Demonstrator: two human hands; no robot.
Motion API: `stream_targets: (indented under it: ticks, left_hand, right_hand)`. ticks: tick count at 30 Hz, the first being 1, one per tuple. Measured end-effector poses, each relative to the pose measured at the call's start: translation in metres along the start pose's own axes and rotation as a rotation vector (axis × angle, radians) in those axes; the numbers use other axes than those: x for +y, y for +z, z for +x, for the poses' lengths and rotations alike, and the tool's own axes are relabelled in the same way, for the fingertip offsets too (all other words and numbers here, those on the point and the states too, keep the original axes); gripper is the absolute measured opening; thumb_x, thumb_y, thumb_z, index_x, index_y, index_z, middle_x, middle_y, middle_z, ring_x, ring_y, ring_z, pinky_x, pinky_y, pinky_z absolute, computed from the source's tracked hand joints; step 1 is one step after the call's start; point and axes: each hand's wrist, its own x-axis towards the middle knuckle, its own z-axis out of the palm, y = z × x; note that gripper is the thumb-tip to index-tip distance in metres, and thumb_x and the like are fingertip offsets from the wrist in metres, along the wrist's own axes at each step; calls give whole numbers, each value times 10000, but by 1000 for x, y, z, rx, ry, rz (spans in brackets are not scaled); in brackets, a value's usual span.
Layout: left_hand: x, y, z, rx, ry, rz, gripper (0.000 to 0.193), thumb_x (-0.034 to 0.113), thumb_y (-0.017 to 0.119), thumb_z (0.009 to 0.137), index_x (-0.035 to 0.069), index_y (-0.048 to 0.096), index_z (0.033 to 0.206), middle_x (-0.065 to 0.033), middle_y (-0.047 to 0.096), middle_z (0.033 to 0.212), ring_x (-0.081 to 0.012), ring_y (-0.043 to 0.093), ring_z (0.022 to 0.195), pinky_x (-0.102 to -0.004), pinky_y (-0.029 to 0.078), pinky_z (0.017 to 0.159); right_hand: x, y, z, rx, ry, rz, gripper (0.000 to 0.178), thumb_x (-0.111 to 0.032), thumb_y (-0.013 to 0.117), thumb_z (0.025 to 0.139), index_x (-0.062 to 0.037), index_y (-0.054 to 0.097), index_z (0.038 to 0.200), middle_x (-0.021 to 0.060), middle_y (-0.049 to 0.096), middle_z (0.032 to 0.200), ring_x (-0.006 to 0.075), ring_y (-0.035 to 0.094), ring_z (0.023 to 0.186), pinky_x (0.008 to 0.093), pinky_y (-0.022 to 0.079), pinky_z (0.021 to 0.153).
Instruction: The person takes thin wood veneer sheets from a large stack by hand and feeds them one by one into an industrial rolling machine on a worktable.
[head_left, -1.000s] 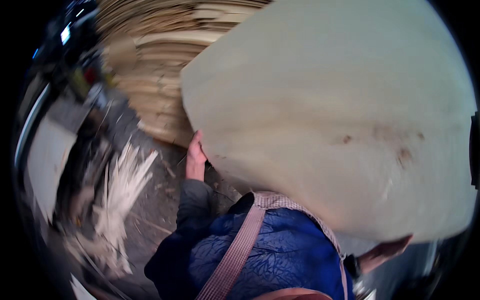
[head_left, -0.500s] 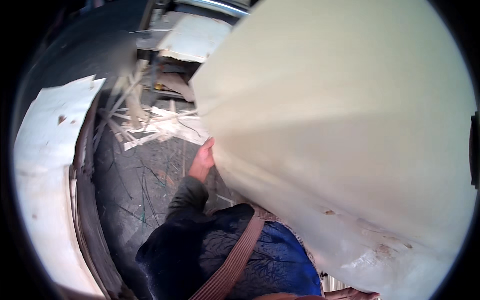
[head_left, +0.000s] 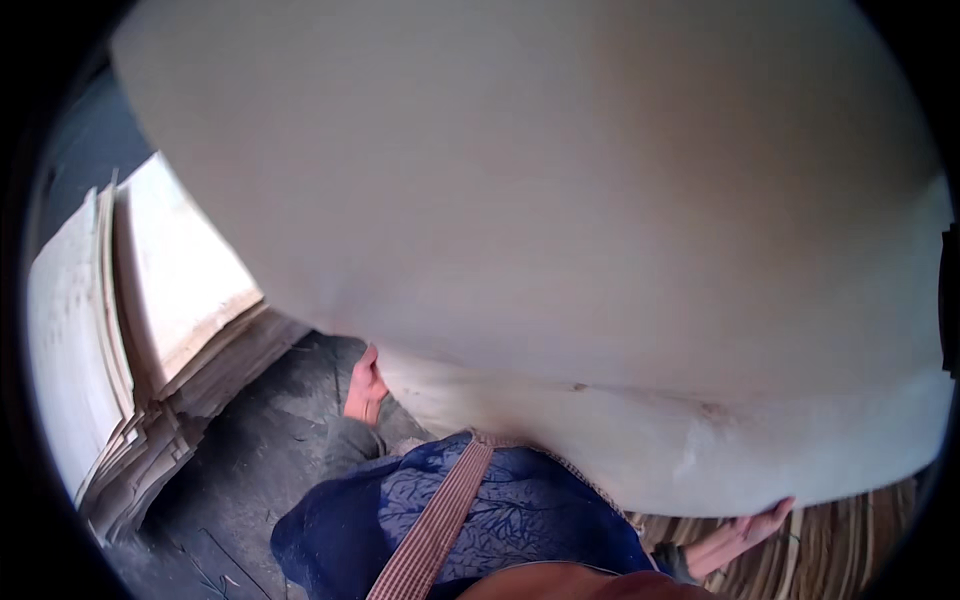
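A large, thin, pale wood veneer sheet (head_left: 500, 220) spreads across most of the view, bent along its near side, with a few brownish flaws. At its left edge my left hand (head_left: 366, 385) is closed on the border, thumb up; the other fingers are partly hidden. Lower right, my right hand (head_left: 752, 525) grips the near edge, its fingertips on the rim and the rest of the grasp out of sight. The near part of the sheet hangs close in front of my apron (head_left: 500, 500).
To the left stands a stack of pale veneer sheets (head_left: 200, 290) with ragged, layered edges. Thin scraps lie on the dark floor (head_left: 240, 470). Under the sheet at lower right, a row of tightly packed veneer edges (head_left: 850, 545) shows. The sheet hides everything ahead.
My view has turned, and the veneer sheet now reaches much farther left. The left-hand stack shows more fully; the scrap pile ahead is covered. My right hand has come further into view.
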Motion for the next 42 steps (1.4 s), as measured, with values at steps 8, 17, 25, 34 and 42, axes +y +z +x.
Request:
stream_targets:
  ticks: [8,17,25,34,42]
  left_hand:
    - [-26,73,-67,194,423,119,405,263,435,888,-2,440,1194,-145,486,1209,-316,446,1122,-481,356,950]
    - [-37,45,-90,238,417,422,589,464,475,830,113,363,1290,-72,414,1299,-296,363,1201,-497,274,995]
    - [-115,101,38,345,355,484,589,432,470,839,79,338,1291,-115,429,1270,-297,416,1156,-485,357,941]
    - [-251,177,237,393,146,881,551,334,435,858,7,313,1285,-169,432,1245,-314,464,1101,-452,402,908]
    - [-362,214,340,512,-95,1038,419,319,453,852,-23,489,1092,-124,576,995,-229,555,894,-332,430,817]
  right_hand:
    - [132,107,220,-538,515,300,445,-239,458,855,15,395,1215,178,503,1169,323,495,1060,457,390,926]
    - [224,125,241,-638,320,338,500,-86,570,774,67,375,1209,189,503,1129,277,532,1007,374,469,841]
    - [300,114,376,-521,360,164,482,-86,576,776,69,392,1194,175,520,1099,259,542,977,354,455,824]
    - [388,-41,579,-135,489,30,435,-138,587,785,32,442,1158,137,562,1030,244,557,941,345,460,802]
    - [457,-205,617,303,694,-158,470,-232,581,803,29,443,1168,138,535,1101,269,527,987,378,415,849]
